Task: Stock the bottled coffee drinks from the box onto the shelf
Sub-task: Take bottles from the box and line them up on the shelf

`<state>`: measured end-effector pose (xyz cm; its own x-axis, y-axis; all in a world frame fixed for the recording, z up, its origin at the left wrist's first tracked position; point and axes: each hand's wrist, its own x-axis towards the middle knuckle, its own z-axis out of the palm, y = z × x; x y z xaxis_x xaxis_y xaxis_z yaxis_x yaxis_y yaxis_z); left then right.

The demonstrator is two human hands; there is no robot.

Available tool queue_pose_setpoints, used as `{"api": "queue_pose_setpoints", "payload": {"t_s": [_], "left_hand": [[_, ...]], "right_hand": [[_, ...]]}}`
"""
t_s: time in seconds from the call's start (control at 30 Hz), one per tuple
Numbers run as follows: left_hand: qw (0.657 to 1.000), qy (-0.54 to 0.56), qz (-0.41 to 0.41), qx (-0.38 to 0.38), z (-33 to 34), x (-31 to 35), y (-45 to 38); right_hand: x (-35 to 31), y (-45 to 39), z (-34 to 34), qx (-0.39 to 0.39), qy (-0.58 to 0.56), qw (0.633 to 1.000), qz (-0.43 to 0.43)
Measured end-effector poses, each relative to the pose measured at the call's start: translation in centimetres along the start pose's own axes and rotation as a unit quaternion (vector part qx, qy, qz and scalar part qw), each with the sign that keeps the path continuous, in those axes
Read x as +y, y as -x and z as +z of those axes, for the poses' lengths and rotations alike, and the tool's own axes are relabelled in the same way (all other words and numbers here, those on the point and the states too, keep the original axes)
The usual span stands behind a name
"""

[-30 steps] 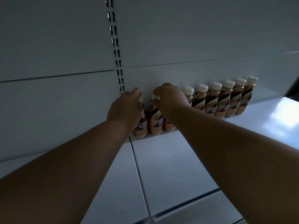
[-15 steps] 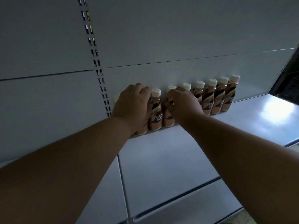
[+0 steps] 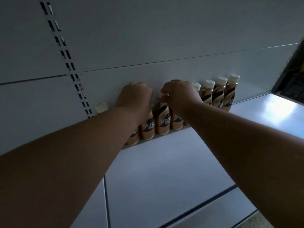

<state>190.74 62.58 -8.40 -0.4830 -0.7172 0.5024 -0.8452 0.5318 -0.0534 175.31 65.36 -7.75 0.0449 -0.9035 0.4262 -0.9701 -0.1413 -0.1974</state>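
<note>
A row of brown bottled coffee drinks (image 3: 218, 96) with cream caps stands against the back wall of the white shelf (image 3: 164, 170). My left hand (image 3: 134, 97) is closed over the top of a bottle (image 3: 148, 129) near the row's left end. My right hand (image 3: 179, 94) grips the neck and cap of the neighbouring bottle (image 3: 163, 120). One more cream cap (image 3: 102, 106) shows to the left, its bottle hidden behind my left forearm. The box is out of view.
A slotted upright strip (image 3: 69, 60) runs down the grey back panel at left. The shelf's front edge (image 3: 213, 198) crosses the lower right. A dark opening (image 3: 294, 69) lies past the shelf's right end, beside a bright patch of shelf (image 3: 279, 109).
The view has shifted right and closer. My left hand has slid from the bottle's side up over its top, and my right hand has closed over the cap of the bottle beside it.
</note>
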Motion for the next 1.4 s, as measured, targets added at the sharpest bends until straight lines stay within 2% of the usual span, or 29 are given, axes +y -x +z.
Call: {"api": "queue_pose_setpoints", "payload": {"t_s": [0.33,0.5,0.57,0.67,0.8,1.07,1.2,1.4], "left_hand": [[1.0,0.007,-0.001,0.003,0.0,-0.1,-0.2],[1.0,0.023,0.0,0.01,0.3,-0.1,0.3],[0.999,0.021,0.009,0.025,0.1,0.1,0.5],[0.997,-0.019,0.052,0.05,-0.3,1.0,0.0],[0.994,0.017,0.083,0.073,-0.3,3.5,-1.2],[0.998,0.023,0.059,0.027,1.7,7.0,-5.2],[0.998,0.039,0.051,-0.003,2.3,7.2,-6.7],[0.998,0.024,0.057,0.012,2.8,7.2,-7.0]], "right_hand": [[-0.3,-0.6,0.3,0.006,-0.011,1.0,0.027],[0.6,-0.2,-0.8,-0.017,-0.03,0.999,0.012],[1.6,0.7,-1.6,0.009,-0.061,0.998,0.012],[3.2,2.0,-2.5,0.088,-0.06,0.994,0.003],[5.1,2.3,-3.1,0.111,-0.06,0.991,0.034],[9.5,1.9,-2.4,0.08,-0.016,0.995,0.054],[9.8,0.8,-2.5,0.019,0.021,0.999,0.025],[9.7,-0.3,-2.1,0.017,0.067,0.997,0.019]]}}
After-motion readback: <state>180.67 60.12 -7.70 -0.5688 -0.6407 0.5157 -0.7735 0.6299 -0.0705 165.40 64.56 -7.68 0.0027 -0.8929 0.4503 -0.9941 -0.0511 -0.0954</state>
